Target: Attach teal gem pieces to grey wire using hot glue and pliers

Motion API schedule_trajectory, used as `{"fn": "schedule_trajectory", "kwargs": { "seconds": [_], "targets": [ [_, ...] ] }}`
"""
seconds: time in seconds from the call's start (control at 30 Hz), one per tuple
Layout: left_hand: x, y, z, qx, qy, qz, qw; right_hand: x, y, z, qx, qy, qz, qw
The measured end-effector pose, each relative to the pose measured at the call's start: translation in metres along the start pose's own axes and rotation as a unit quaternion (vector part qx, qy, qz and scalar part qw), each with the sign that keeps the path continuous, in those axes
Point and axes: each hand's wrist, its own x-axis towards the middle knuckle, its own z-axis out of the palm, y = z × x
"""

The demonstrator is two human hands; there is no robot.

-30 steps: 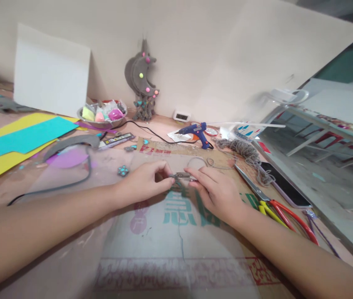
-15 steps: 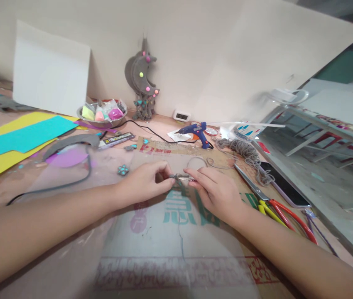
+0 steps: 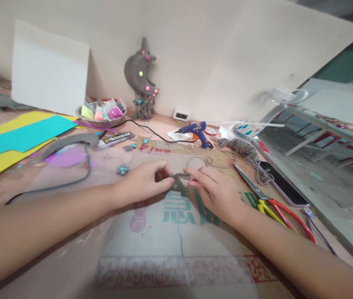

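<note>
Left hand (image 3: 153, 178) unmoved, thumb and finger pinching small dark piece (image 3: 177, 183) between both hands, above clear sheet (image 3: 151, 236); piece shows fuller now. Thin metal tool (image 3: 182, 175), kind unclear, looks darker, narrower than moment ago; probably turned, fine work seemingly still unfinished. Right hand (image 3: 218, 189) pinching tool, same spot.

Materials: flat cyan card (image 3: 27, 135); smooth gray crescent (image 3: 70, 143); knobbly star (image 3: 122, 169), teal-dotted; loose stringy yarn (image 3: 246, 153); scissors (image 3: 268, 200), steel blades, red-yellow handles.
</note>
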Motion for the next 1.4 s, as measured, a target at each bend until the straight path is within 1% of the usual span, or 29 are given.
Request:
{"fn": "schedule_trajectory", "kwargs": {
  "seconds": [0.13, 0.2, 0.27, 0.37, 0.43, 0.53, 0.63, 0.8, 0.9, 0.97, 1.03, 1.13, 1.2, 1.23, 1.3, 1.4],
  "targets": [
    [0.001, 0.000, 0.000, -0.020, 0.004, -0.004, 1.000, 0.002, 0.003, 0.000, 0.077, -0.001, 0.087, 0.993],
    [0.001, -0.001, 0.001, -0.025, 0.004, -0.007, 1.000, 0.003, 0.007, 0.003, 0.096, 0.004, 0.126, 0.987],
    [0.001, -0.001, 0.001, -0.030, 0.003, -0.008, 1.000, 0.003, 0.012, 0.009, 0.095, -0.009, 0.150, 0.984],
    [0.000, -0.002, 0.001, -0.047, -0.001, -0.007, 0.999, 0.003, 0.020, 0.015, 0.089, -0.045, 0.167, 0.981],
    [-0.001, -0.002, 0.001, -0.059, -0.012, -0.005, 0.998, 0.003, 0.021, 0.016, 0.096, -0.041, 0.159, 0.982],
    [-0.001, -0.001, 0.000, -0.071, -0.029, -0.005, 0.997, 0.004, 0.018, 0.011, 0.148, -0.028, 0.108, 0.983],
    [-0.002, 0.000, -0.001, -0.078, -0.028, 0.001, 0.997, 0.005, 0.009, 0.007, 0.190, -0.064, 0.072, 0.977],
    [-0.002, 0.001, -0.001, -0.096, -0.041, 0.000, 0.995, 0.006, -0.002, 0.009, 0.195, -0.118, 0.075, 0.971],
    [-0.001, 0.001, -0.001, -0.093, -0.043, 0.001, 0.995, 0.007, -0.002, 0.010, 0.229, -0.113, 0.080, 0.964],
    [-0.001, 0.001, -0.001, -0.083, -0.036, 0.004, 0.996, 0.007, 0.001, 0.010, 0.269, -0.098, 0.113, 0.951],
    [-0.001, 0.001, -0.001, -0.073, -0.032, 0.002, 0.997, 0.008, 0.003, 0.009, 0.317, -0.088, 0.168, 0.929],
    [-0.001, 0.002, -0.001, -0.068, -0.036, -0.004, 0.997, 0.008, 0.005, 0.008, 0.406, -0.080, 0.247, 0.876],
    [0.000, 0.001, -0.001, -0.065, -0.039, -0.006, 0.997, 0.008, 0.005, 0.008, 0.468, -0.065, 0.272, 0.838],
    [0.000, 0.001, -0.001, -0.062, -0.042, -0.007, 0.997, 0.009, 0.005, 0.007, 0.491, -0.055, 0.276, 0.824],
    [0.000, 0.001, -0.001, -0.059, -0.047, -0.008, 0.997, 0.011, 0.004, 0.005, 0.513, -0.033, 0.277, 0.812],
    [0.000, 0.001, -0.001, -0.058, -0.055, -0.003, 0.997, 0.012, 0.000, 0.000, 0.507, -0.014, 0.265, 0.820]
  ]
}}
